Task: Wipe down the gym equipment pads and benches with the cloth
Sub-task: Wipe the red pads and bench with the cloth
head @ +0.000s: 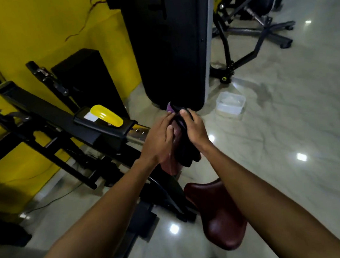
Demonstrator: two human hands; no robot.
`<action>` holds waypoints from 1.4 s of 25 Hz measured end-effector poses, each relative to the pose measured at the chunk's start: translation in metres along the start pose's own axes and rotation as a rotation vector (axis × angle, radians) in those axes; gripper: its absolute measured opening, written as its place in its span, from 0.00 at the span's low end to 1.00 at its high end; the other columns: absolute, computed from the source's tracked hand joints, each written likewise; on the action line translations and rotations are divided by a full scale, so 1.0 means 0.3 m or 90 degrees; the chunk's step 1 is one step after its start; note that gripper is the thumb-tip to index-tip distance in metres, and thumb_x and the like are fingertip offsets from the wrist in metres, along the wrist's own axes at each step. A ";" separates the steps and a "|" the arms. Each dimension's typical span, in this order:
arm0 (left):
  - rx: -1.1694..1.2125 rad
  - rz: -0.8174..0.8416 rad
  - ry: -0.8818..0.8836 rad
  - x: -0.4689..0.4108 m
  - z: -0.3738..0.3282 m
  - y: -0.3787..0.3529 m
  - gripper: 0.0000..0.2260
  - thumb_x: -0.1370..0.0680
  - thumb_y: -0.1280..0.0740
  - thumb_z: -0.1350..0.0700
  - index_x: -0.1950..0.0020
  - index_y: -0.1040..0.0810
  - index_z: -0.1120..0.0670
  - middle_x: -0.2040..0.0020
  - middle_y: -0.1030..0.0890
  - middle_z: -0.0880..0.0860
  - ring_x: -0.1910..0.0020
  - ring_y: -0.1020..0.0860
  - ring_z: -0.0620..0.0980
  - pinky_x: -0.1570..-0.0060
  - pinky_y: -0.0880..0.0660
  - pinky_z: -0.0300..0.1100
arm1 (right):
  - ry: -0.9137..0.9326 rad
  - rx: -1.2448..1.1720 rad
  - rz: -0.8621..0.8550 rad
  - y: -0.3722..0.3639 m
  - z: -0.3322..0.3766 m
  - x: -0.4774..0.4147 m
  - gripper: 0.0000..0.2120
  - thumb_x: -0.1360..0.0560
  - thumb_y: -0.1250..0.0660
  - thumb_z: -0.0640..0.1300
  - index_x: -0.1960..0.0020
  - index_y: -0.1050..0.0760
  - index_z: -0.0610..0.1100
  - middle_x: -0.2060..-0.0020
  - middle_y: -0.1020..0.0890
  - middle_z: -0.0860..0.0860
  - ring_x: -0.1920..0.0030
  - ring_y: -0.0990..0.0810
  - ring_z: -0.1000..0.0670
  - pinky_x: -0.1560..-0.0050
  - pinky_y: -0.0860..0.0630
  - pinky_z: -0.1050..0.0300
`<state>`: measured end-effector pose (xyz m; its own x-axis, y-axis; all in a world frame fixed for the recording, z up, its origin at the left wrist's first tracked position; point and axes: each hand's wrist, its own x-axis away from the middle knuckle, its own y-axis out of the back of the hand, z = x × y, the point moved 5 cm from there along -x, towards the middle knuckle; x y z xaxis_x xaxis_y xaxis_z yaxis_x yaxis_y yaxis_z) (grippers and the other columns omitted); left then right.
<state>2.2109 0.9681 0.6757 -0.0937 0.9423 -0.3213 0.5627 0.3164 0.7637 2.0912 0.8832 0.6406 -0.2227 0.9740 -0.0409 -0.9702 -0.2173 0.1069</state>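
Over a maroon seat (217, 213), left hand (157, 141) and right hand (195, 129) grip blurred, perhaps folded cloth (184, 152).

1. Yellow wall (47, 26) on the left, thin dark cable (84, 24) running down it.
2. Glossy pale marble-look floor (295, 134), bright light spots reflected.
3. Clear plastic tub (230, 103) on the floor.

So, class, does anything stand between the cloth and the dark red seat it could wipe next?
Nothing visible. The left hand and right hand hold the cloth clear of the seat, with only open air between.
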 end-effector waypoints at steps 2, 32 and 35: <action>0.006 -0.018 -0.030 -0.040 -0.004 -0.012 0.21 0.16 0.49 0.52 0.26 0.27 0.55 0.27 0.26 0.54 0.28 0.30 0.50 0.28 0.35 0.45 | -0.130 -0.077 0.018 0.008 -0.081 -0.032 0.23 0.18 0.42 0.61 0.40 0.18 0.45 0.45 0.15 0.46 0.41 0.17 0.46 0.35 0.23 0.47; 0.075 0.012 -0.041 -0.031 0.003 -0.020 0.19 0.14 0.48 0.55 0.26 0.29 0.57 0.26 0.28 0.55 0.26 0.32 0.48 0.25 0.35 0.45 | -0.066 -0.159 -0.278 -0.186 -0.197 0.344 0.35 0.20 0.48 0.67 0.19 0.42 0.50 0.25 0.33 0.54 0.29 0.30 0.59 0.31 0.31 0.61; 0.036 0.075 -0.024 -0.031 -0.006 -0.016 0.20 0.13 0.49 0.53 0.21 0.34 0.50 0.22 0.32 0.52 0.22 0.38 0.45 0.24 0.41 0.40 | -0.238 -0.259 -0.254 -0.171 -0.308 0.269 0.32 0.19 0.47 0.65 0.23 0.35 0.47 0.28 0.27 0.45 0.32 0.25 0.47 0.29 0.29 0.45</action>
<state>2.2075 0.9579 0.6761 0.0056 0.9676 -0.2523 0.6141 0.1958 0.7646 2.1141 0.9671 0.5401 0.1369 0.9254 0.3535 -0.9463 0.2277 -0.2297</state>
